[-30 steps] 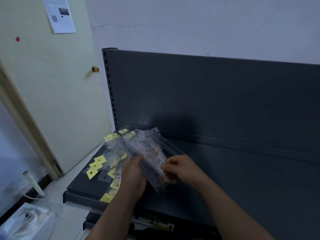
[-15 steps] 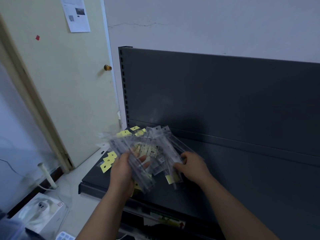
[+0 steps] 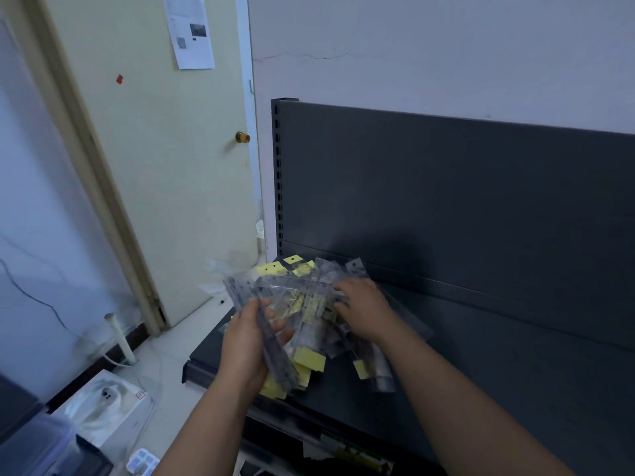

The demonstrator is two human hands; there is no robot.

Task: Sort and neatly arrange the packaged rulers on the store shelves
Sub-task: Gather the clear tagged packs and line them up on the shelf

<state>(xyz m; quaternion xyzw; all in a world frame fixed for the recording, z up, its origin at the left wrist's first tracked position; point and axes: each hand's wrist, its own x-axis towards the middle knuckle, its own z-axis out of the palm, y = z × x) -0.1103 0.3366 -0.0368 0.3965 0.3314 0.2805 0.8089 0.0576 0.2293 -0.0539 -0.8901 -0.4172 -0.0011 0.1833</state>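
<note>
Loosely fanned, the clear yellow-tagged packaged rulers (image 3: pixel 309 304) overlap between both hands.

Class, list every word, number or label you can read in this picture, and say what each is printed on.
No text is readable.
On the paper notice on the door: print too small.
On the packaged rulers: markings blurred.
On the label strip under the shelf: blurred.
</note>
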